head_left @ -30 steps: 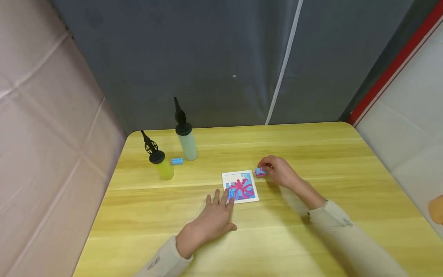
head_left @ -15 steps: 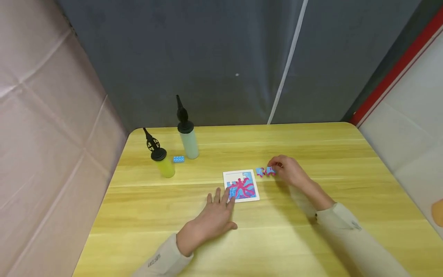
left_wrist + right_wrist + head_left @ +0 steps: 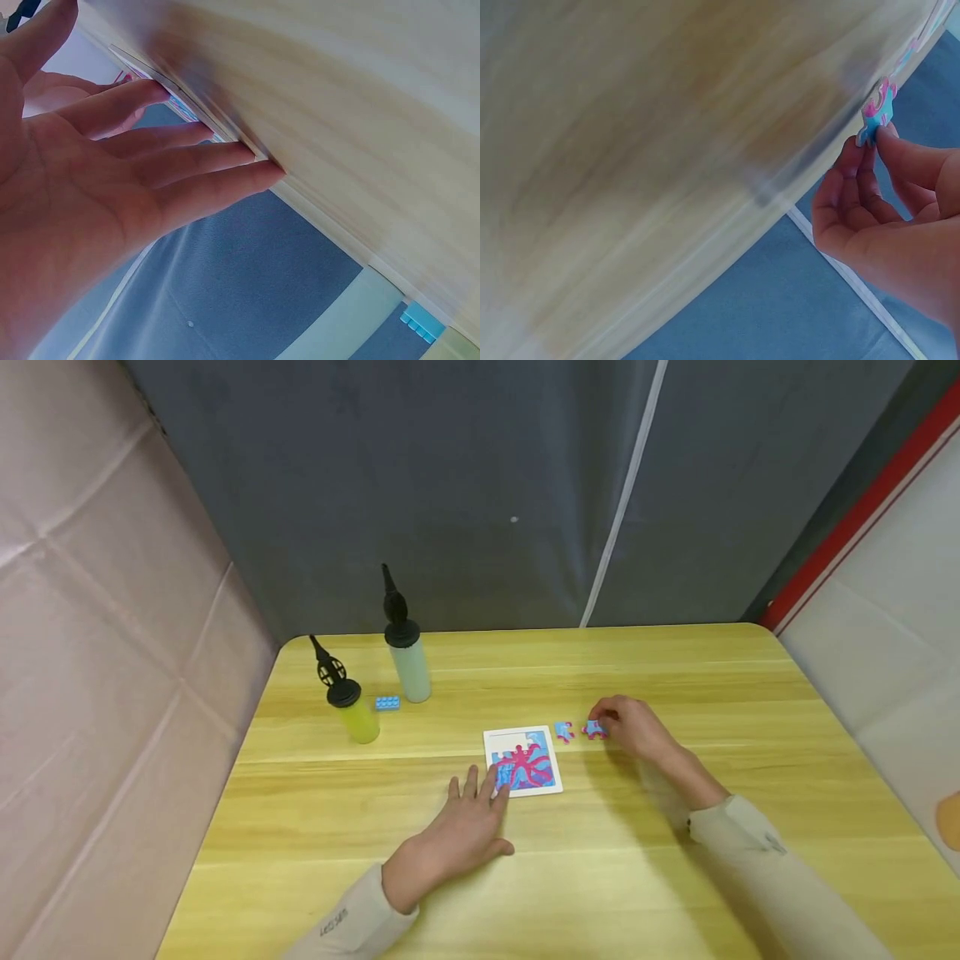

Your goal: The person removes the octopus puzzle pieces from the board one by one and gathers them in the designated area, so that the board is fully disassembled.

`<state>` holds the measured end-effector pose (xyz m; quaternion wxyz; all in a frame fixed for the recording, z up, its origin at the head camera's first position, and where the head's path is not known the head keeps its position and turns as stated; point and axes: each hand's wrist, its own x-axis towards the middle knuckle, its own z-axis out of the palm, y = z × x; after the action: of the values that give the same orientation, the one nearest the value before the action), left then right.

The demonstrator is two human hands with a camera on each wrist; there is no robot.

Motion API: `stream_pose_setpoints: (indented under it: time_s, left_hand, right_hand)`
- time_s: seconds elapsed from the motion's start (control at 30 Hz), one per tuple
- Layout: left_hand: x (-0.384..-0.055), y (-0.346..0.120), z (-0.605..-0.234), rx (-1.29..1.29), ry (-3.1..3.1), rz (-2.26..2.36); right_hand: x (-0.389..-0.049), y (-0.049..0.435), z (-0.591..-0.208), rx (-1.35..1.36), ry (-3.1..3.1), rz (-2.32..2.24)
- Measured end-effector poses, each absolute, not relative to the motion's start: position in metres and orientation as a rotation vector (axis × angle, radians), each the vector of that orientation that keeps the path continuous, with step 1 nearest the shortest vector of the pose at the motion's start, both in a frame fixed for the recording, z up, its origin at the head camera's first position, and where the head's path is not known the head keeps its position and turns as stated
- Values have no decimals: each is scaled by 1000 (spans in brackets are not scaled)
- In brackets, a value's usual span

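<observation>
A small white-framed jigsaw puzzle [image 3: 522, 762] with a pink octopus on blue lies mid-table, a white gap showing at its upper left. My left hand [image 3: 459, 831] rests with straight, spread fingers, the fingertips at the puzzle's lower left edge. Right of the frame, a loose blue and pink puzzle piece [image 3: 564, 732] lies on the wood. Farther right, my right hand [image 3: 633, 728] pinches a second puzzle piece [image 3: 594, 729] between thumb and fingers. The right wrist view shows that pinched piece [image 3: 877, 112] tilted up at the fingertips.
At the back left stand a yellow bottle [image 3: 358, 720] and a pale green bottle [image 3: 410, 671], both with black pointed tops. Between them lies a blue toy brick [image 3: 387, 703]. A dark curtain [image 3: 465, 510] hangs behind the wooden table [image 3: 300, 827].
My right hand has moved right, drawing its puzzle piece away from the other one, which now lies separate beside the frame. My left hand has stayed in place.
</observation>
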<state>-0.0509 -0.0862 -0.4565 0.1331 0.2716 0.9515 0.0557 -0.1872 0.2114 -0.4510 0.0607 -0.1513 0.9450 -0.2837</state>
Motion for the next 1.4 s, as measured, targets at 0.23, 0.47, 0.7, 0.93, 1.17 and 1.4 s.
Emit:
stream_pose_setpoints:
  time_s: [0.23,0.47,0.7,0.93,1.17,1.4]
  left_hand:
    - [-52,-86,-456,801,2760,159]
    - [-52,-86,-456,798,2759,166]
    - [-52,-86,-456,797,2761,155]
    - [-51,-86,-457,771,2759,166]
    - [-46,-90,-458,750,2766,174]
    - [-41,-92,-460,740,2774,202]
  right_hand:
    - [-191,212,-454,-439,2865,-835]
    - [-191,212,-456,-432,2880,-818]
    - [-192,212,-459,-431,2879,-813]
    - [-191,205,-457,-466,2906,-834]
    - [-184,179,-456,-575,2852,-907]
    - [-179,153,-458,-696,2787,-910]
